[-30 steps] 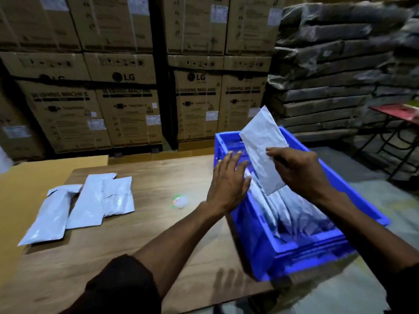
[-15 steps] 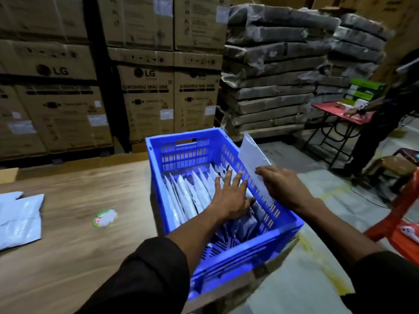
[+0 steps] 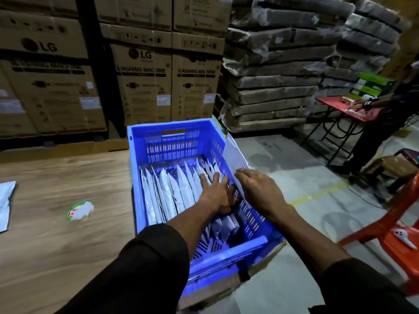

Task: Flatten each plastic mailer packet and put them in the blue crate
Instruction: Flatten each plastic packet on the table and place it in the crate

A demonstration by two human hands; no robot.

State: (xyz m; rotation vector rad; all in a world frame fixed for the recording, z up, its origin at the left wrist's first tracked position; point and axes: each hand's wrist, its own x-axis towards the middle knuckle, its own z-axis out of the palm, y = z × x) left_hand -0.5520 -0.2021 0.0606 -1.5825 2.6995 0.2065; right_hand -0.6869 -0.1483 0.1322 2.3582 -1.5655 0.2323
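The crate (image 3: pixel 172 141) sits on the right end of the table (image 3: pixel 56 234). Many packets (image 3: pixel 181 191) stand on edge in a row inside it. The left hand (image 3: pixel 217 196) is inside the crate, on the packets at the right end of the row. The right hand (image 3: pixel 258 191) is at the crate's right wall, on 1 mailer (image 3: pixel 235 155) that leans on that wall. A sticker (image 3: pixel 79 210) lies on the table left of the crate. More mailers (image 3: pixel 5 205) lie at the table's far left. Boxes (image 3: pixel 142 82) are stacked behind the table. Bundles (image 3: pixel 272 75) are piled to their right. A chair (image 3: pixel 399 234) stands right of the crate, with a small table (image 3: pixel 333 105) behind it.
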